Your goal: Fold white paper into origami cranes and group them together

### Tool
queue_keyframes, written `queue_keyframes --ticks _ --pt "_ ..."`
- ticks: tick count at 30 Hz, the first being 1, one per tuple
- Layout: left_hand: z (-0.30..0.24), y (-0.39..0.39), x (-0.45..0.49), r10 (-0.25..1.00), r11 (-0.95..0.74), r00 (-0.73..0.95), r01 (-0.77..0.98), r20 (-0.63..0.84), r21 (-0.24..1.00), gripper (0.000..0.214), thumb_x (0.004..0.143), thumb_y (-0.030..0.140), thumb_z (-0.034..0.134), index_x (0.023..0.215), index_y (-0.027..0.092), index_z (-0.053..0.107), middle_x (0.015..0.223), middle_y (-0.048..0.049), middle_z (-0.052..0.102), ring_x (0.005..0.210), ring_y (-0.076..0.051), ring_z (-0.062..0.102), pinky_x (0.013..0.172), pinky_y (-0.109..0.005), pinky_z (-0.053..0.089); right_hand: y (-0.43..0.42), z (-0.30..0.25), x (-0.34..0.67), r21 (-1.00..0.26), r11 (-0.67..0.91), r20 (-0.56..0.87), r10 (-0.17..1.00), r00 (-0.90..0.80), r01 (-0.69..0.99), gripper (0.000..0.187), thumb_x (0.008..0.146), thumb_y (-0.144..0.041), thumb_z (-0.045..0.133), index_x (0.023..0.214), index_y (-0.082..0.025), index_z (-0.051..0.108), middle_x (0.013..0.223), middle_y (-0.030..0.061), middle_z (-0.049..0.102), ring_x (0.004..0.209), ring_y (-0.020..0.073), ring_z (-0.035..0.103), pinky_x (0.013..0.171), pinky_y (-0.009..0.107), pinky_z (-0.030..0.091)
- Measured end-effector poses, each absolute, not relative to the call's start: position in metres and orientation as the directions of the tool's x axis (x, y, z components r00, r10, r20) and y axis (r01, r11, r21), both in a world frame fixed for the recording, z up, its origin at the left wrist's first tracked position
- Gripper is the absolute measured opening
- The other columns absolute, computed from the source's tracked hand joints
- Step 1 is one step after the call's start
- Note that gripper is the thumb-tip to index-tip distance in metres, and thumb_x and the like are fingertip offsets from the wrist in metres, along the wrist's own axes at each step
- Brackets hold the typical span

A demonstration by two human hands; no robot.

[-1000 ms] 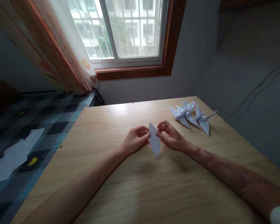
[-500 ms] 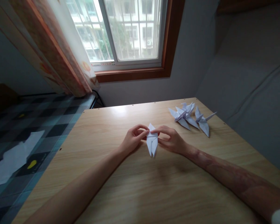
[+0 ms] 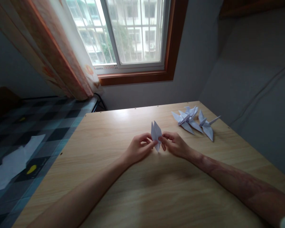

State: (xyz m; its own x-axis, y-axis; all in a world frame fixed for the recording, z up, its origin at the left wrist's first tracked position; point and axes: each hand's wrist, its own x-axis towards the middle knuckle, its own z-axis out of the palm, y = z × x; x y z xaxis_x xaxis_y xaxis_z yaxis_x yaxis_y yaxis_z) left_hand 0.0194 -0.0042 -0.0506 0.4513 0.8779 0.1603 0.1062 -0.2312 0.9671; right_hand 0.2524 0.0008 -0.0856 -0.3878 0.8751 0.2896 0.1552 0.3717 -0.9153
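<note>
Between my two hands is a piece of folded white paper (image 3: 156, 132), a narrow diamond shape with two points at the top and one at the bottom. My left hand (image 3: 142, 146) pinches its lower left side, thumb in front and fingers partly behind. On the other side my right hand (image 3: 174, 144) grips the lower right edge with thumb and fingers. The paper stands nearly upright, just above the wooden table (image 3: 104, 133). Whether its lower tip touches the wood, I cannot tell.
Several folded paper cranes lie at the table's back right, some in a cluster (image 3: 187, 119) and one crane (image 3: 206, 124) beside it. To the left, white paper sheets (image 3: 14, 163) rest on a checked bedspread (image 3: 59, 118). Behind the table are a window (image 3: 135, 34) and a curtain (image 3: 59, 47).
The folded paper has been turned end for end: its split points faced down toward me and now point up. Both hands have shifted to its lower part and still hold it.
</note>
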Motion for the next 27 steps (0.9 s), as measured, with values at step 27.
queue_keyframes --ticks 27 --pt "-0.065 0.001 0.024 0.844 -0.089 0.532 0.014 0.068 0.996 0.046 0.099 0.060 0.071 0.104 0.014 0.070 0.086 -0.0035 0.069 0.080 -0.018 0.063 0.073 -0.027 0.050 -0.001 -0.079 0.250 -0.738 0.620 0.592 0.784 -0.185 0.266 0.047 0.096 -0.034 0.084 0.139 -0.031 0.066 0.122 0.0075 0.069 0.089 0.0226 0.064 0.091 0.044 0.058"
